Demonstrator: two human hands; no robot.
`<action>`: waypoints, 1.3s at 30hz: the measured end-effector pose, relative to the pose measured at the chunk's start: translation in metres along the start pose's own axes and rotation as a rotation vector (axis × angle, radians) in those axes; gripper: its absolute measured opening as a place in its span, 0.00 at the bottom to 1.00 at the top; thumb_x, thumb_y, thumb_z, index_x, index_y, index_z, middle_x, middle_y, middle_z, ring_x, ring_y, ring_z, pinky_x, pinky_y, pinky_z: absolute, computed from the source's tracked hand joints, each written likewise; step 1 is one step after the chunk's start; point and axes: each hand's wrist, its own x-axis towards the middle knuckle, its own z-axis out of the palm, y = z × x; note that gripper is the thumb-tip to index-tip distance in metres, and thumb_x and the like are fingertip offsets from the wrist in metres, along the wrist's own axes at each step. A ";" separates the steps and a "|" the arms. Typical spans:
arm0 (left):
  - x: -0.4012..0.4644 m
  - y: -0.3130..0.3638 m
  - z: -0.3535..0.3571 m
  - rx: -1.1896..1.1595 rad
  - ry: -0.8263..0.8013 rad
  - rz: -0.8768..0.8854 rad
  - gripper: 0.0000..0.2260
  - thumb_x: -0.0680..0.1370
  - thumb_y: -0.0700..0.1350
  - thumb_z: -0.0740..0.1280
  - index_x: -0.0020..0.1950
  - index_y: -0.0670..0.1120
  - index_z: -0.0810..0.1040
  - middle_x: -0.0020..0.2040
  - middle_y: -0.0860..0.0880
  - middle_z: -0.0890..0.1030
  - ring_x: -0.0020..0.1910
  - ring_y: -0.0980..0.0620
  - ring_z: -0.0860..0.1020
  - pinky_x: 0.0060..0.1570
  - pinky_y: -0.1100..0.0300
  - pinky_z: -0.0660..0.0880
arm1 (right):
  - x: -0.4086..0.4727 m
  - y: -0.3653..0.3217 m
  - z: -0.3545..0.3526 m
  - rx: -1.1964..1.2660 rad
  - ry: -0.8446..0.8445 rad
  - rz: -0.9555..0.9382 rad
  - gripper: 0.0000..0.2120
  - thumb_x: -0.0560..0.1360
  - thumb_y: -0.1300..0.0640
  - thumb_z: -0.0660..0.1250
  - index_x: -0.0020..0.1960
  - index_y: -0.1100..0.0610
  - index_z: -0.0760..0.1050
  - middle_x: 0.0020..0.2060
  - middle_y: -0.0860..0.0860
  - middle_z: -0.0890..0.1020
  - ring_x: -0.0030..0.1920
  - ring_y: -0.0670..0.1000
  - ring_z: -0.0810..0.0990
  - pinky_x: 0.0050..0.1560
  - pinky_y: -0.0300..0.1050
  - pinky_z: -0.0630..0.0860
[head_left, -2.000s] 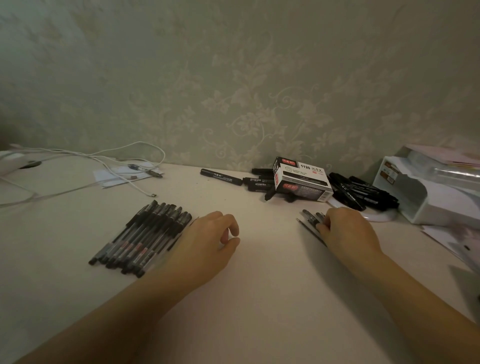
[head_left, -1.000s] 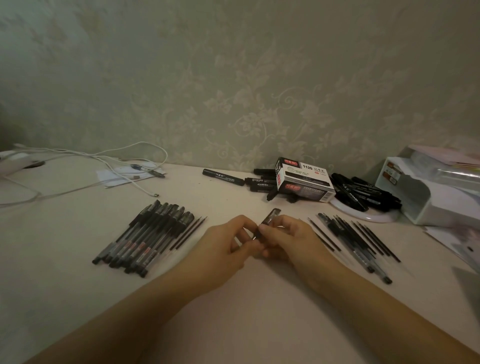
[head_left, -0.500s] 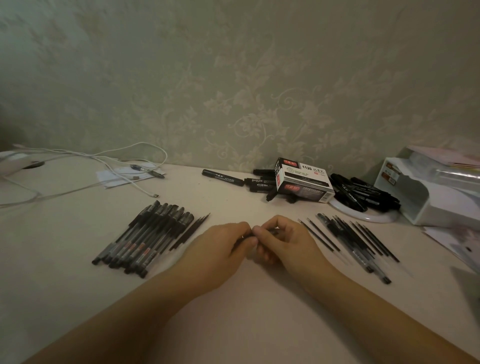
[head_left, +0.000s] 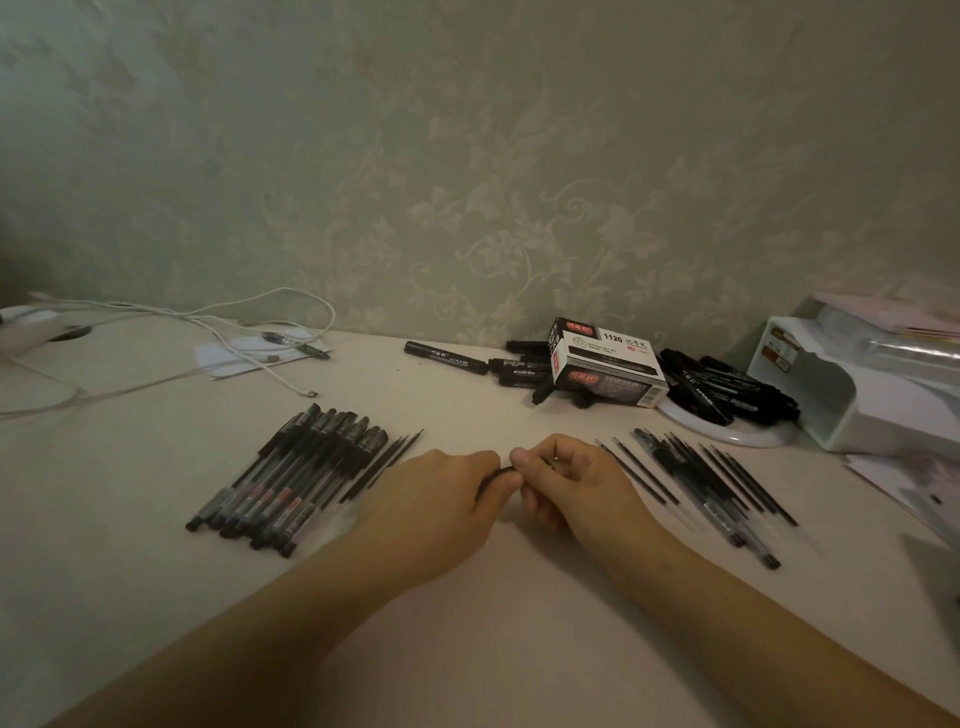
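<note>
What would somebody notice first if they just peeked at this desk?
Most likely the two hands meeting in the middle of the desk: the left hand and right hand both pinch one thin black pen between them. Next comes the neat row of capped pens lying to the left of the hands, then the scattered refills and pen barrels to their right.
</note>
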 end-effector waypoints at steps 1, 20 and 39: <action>0.001 0.000 0.000 0.008 0.004 -0.027 0.20 0.77 0.66 0.48 0.36 0.53 0.65 0.26 0.54 0.68 0.25 0.58 0.67 0.24 0.62 0.57 | 0.000 0.000 -0.001 0.008 0.012 -0.004 0.10 0.76 0.52 0.70 0.40 0.57 0.78 0.26 0.50 0.79 0.24 0.43 0.72 0.26 0.32 0.68; 0.002 -0.003 -0.012 -0.094 0.005 -0.105 0.13 0.78 0.63 0.56 0.42 0.54 0.65 0.30 0.55 0.70 0.29 0.59 0.70 0.27 0.62 0.61 | 0.005 0.014 -0.016 -0.613 0.240 -0.206 0.03 0.76 0.53 0.70 0.48 0.46 0.77 0.41 0.40 0.80 0.46 0.35 0.76 0.41 0.25 0.70; -0.001 -0.005 -0.007 -0.191 -0.060 -0.037 0.07 0.81 0.55 0.57 0.49 0.53 0.63 0.30 0.55 0.70 0.28 0.57 0.70 0.25 0.61 0.60 | 0.006 0.022 -0.016 -0.764 0.200 -0.260 0.04 0.76 0.53 0.69 0.50 0.46 0.76 0.47 0.38 0.76 0.50 0.44 0.74 0.46 0.33 0.69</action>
